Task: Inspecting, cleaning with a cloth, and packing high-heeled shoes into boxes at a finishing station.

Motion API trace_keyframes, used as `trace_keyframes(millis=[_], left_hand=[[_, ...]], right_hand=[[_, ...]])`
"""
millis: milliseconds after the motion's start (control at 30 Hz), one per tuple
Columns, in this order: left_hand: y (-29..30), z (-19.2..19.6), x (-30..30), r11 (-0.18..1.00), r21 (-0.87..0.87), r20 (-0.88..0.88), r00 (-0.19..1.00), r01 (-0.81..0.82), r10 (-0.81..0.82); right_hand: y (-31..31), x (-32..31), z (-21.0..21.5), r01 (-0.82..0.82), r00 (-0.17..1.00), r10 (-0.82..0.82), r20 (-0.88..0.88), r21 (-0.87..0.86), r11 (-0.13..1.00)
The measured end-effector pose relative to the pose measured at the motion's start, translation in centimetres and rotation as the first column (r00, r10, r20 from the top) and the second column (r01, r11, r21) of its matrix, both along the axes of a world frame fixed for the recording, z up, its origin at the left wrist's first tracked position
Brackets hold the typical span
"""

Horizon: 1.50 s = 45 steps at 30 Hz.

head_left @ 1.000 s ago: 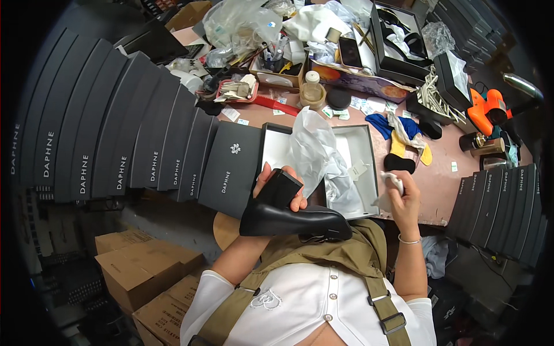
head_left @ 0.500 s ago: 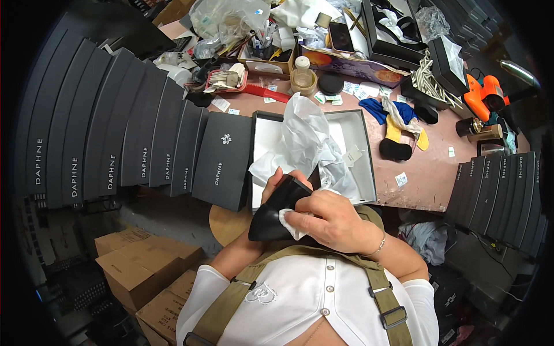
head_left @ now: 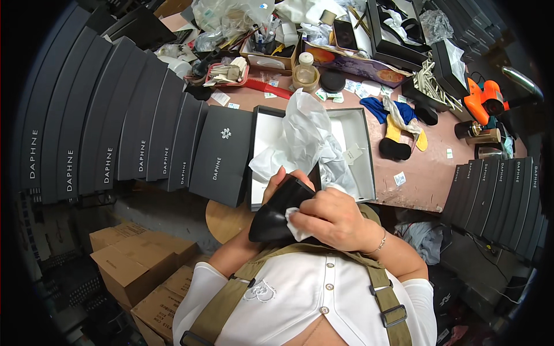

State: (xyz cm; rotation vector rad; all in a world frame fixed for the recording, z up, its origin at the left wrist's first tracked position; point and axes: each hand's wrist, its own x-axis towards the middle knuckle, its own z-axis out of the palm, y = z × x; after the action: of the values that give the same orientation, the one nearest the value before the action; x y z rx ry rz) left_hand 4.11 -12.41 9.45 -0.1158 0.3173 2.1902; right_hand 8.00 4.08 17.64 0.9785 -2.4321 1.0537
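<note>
Close to my chest, a glossy black shoe [head_left: 276, 212] is gripped by my left hand [head_left: 273, 185], whose fingers curl over its far side. Most of that hand is hidden behind the shoe. My right hand [head_left: 334, 220] pinches a small white cloth or tissue [head_left: 295, 226] and presses it on the shoe's near side. Just beyond my hands lies an open shoe box [head_left: 370, 179] with a white inside. Crumpled white tissue paper [head_left: 304, 130] rises out of it, beside a small pale tag [head_left: 352, 154].
A dark box lid [head_left: 222, 153] and a row of grey shoe boxes [head_left: 124, 109] stand at left, with more boxes [head_left: 490, 196] at right. Stained cloths [head_left: 394, 124], an orange heat gun [head_left: 483, 98] and a glass jar [head_left: 305, 76] sit on the bench. Cardboard cartons [head_left: 141, 259] are below left.
My right hand has shifted the white cloth slightly to the right along the shoe's side. The shoe and my left hand stay nearly in place.
</note>
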Motion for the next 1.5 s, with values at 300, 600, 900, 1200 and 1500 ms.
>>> trace_keyframes(millis=[300,600,900,1200,1500], left_hand=[[0.3,0.0,0.5,0.972,-0.232,-0.08,0.994,0.049,-0.069],[0.7,0.1,0.1,0.995,-0.01,-0.04,0.994,0.098,-0.099],[1.4,-1.3,-0.1,0.999,0.034,-0.228,0.973,0.026,-0.018],[-0.9,2.0,-5.5,0.777,-0.25,-0.714,0.652,-0.577,0.255],[-1.9,-8.5,-7.0,0.424,-0.668,-0.593,0.092,-0.612,-0.8]], right_hand=[[0.2,0.4,0.4,0.212,0.977,-0.213,-0.031,-0.008,0.977],[0.6,0.2,-0.8,0.307,0.952,-0.307,0.004,-0.028,0.951],[5.6,-1.7,-1.9,0.513,0.85,-0.51,0.13,0.008,0.858],[19.2,-4.2,-11.4,0.767,0.598,-0.8,-0.055,0.329,0.551],[6.6,1.7,-24.6,0.635,0.595,-0.664,0.454,0.242,0.734]])
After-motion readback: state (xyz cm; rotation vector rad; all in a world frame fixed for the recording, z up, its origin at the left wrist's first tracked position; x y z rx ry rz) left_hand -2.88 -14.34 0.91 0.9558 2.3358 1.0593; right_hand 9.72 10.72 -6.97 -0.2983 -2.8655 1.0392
